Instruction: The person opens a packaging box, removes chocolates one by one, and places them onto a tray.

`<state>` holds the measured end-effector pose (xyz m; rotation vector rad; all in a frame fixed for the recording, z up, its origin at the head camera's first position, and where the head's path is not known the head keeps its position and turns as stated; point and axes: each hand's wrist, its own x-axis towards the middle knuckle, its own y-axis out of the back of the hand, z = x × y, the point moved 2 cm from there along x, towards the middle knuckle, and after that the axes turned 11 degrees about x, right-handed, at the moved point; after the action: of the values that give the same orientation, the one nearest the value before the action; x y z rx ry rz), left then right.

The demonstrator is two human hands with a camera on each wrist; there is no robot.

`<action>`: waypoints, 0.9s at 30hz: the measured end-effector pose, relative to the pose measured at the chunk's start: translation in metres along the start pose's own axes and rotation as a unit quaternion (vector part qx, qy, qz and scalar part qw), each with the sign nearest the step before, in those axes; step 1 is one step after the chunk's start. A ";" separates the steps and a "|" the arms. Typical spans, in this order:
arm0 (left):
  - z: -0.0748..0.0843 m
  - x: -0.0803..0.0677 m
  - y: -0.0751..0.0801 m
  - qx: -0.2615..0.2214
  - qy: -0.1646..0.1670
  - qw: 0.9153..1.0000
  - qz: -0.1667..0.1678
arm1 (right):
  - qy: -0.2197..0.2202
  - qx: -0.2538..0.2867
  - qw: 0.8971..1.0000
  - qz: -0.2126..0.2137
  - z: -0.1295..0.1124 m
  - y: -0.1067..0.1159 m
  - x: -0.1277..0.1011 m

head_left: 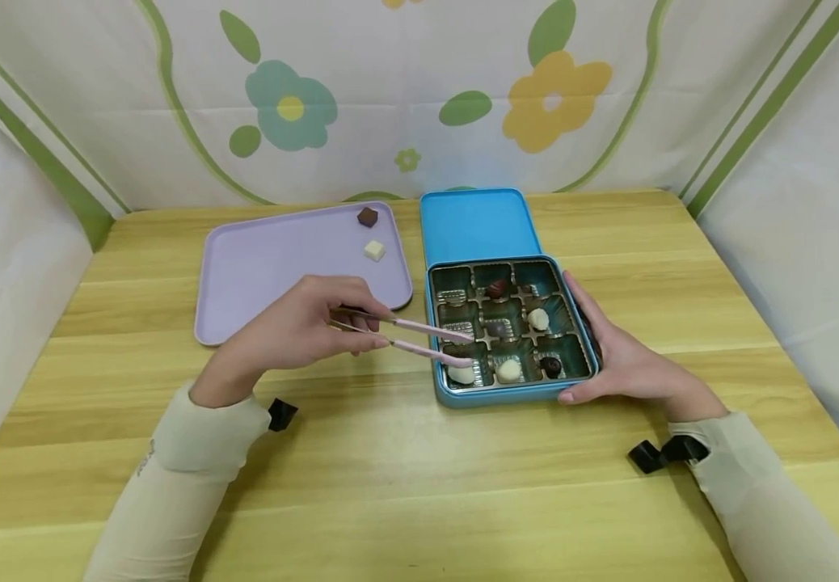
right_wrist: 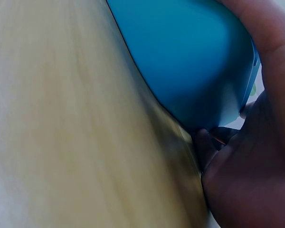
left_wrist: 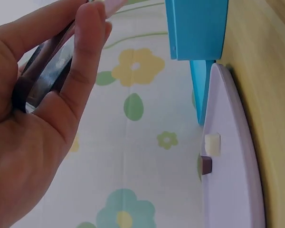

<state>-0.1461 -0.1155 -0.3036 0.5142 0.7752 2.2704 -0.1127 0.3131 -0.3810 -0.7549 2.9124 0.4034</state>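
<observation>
My left hand (head_left: 310, 323) holds a pair of tongs (head_left: 430, 329) between thumb and fingers; its metal end (left_wrist: 50, 71) lies in the palm. The pink tips reach over the near-left compartment of a blue tin (head_left: 510, 396), right at a white chocolate (head_left: 461, 375). Spread along the tin's right side, my right hand (head_left: 626, 368) grips it, thumb at the near corner. Inside sit another white chocolate (head_left: 509, 371), a dark chocolate (head_left: 550, 367), a cream-coloured one (head_left: 538, 319) and a reddish-brown one (head_left: 496, 288). A dark piece (head_left: 496, 327) lies in the middle compartment.
Left of the tin lies a lilac tray (head_left: 267, 259), bearing a brown chocolate (head_left: 368, 217) and a white square chocolate (head_left: 373, 250). The tin's blue lid (head_left: 479, 222) lies open behind it. A flower-patterned cloth (head_left: 405, 97) hangs at the table's back edge.
</observation>
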 end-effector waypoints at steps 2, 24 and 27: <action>0.003 0.003 -0.001 0.013 -0.001 1.000 -0.013 | 0.002 -0.001 1.000 -0.002 0.000 0.000 0.001; 0.059 0.057 -0.013 0.195 -0.008 0.968 -0.157 | 0.007 0.003 1.000 -0.003 0.003 0.000 0.005; 0.049 0.053 -0.015 0.157 -0.013 0.977 -0.144 | 0.009 0.006 1.000 -0.005 0.004 0.000 0.005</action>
<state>-0.1497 -0.0503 -0.2691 0.5349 1.1283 1.8806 -0.1165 0.3118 -0.3853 -0.7754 2.9245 0.3805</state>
